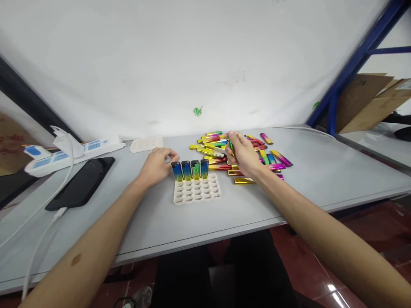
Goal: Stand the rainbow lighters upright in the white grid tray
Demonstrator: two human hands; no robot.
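Forearms (96, 239), green piece (230, 144) in right hand (243, 155), lighters (195, 170) beside left hand (158, 167)

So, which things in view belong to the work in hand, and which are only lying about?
Seemingly for the work:
white rectangular tray with holes
four black-topped blue or green lighters upright in it
loose shiny multicoloured slim pieces
second white holed tray at the back, perhaps spare

Seemingly just lying about:
black rectangular phone with plugged-in white cable
long white power strip
brown cardboard boxes

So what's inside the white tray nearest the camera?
Four lighters stand upright in the back row of the white tray; their lower ends are sunk inside and cannot be seen.
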